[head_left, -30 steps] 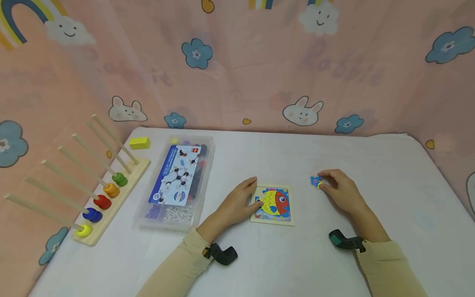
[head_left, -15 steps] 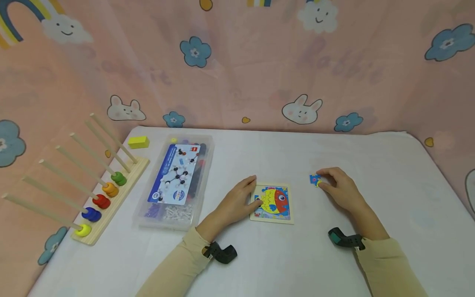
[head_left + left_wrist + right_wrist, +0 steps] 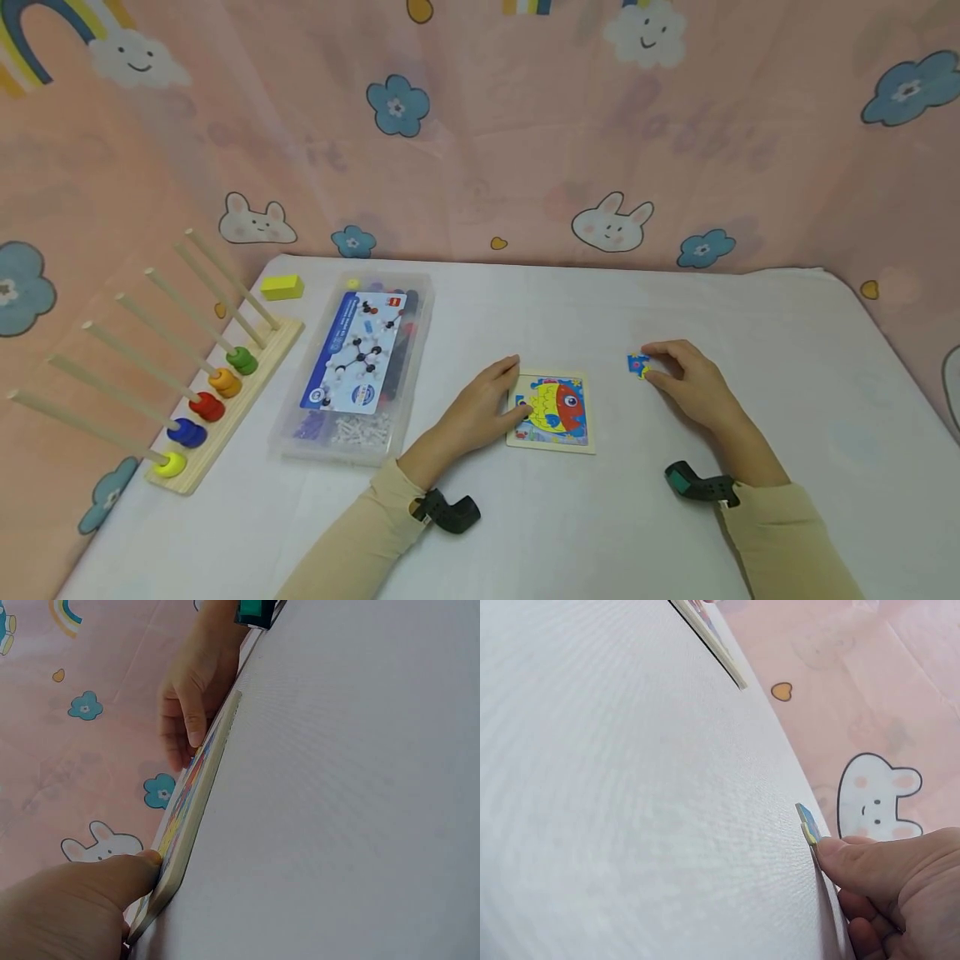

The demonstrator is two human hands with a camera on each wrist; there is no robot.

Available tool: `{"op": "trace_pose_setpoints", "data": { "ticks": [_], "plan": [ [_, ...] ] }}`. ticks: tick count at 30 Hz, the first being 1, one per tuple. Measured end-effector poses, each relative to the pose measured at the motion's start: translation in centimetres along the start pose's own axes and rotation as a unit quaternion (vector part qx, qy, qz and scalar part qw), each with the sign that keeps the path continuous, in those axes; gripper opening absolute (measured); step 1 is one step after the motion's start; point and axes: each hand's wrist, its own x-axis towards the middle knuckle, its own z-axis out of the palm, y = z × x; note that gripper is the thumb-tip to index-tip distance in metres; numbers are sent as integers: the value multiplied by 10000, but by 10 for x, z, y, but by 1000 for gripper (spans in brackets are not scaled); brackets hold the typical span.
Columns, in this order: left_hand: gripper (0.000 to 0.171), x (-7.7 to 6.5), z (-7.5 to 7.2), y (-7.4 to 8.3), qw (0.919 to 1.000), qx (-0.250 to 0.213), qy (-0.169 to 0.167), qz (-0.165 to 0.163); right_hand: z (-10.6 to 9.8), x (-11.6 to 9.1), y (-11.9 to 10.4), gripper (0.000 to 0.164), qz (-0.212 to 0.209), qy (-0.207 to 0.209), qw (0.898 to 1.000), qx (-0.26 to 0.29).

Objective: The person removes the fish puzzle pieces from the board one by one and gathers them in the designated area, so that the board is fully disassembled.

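In the head view, a square wooden puzzle board [image 3: 551, 408] with a yellow and red fish picture lies on the table. My left hand [image 3: 476, 412] holds it at the left edge, the thumb over its face and the fingers along its side. The left wrist view shows the thumb pressing on top of the board [image 3: 196, 802]. To the right of the board, my right hand [image 3: 690, 385] pinches a small blue puzzle piece [image 3: 637, 365] with some yellow between thumb and fingers. In the right wrist view, the piece [image 3: 808, 823] stands out past the thumb tip, close over the white cloth.
On the left lies a clear plastic box [image 3: 348, 437] with a molecular model card and small parts. Beside it stands a wooden peg stand [image 3: 247, 375] with coloured rings. A yellow block [image 3: 282, 287] sits behind them. A pink patterned cloth [image 3: 480, 150] hangs at the back.
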Motion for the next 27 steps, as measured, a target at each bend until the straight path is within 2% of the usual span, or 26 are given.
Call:
{"op": "trace_pose_setpoints", "data": {
  "ticks": [8, 16, 27],
  "plan": [
    [66, -1, 0, 0, 10000, -8, -6, -33, 0, -2, -2, 43, 97, 115, 9999, 47],
    [67, -1, 0, -1, 10000, -7, 5, 5, 0, -3, -5, 47, -44, 297, 9995, 11],
    [66, -1, -3, 1, 9999, -85, -54, 48, -3, -5, -19, 48, -185, 43, 9992, 352]
  ]
}}
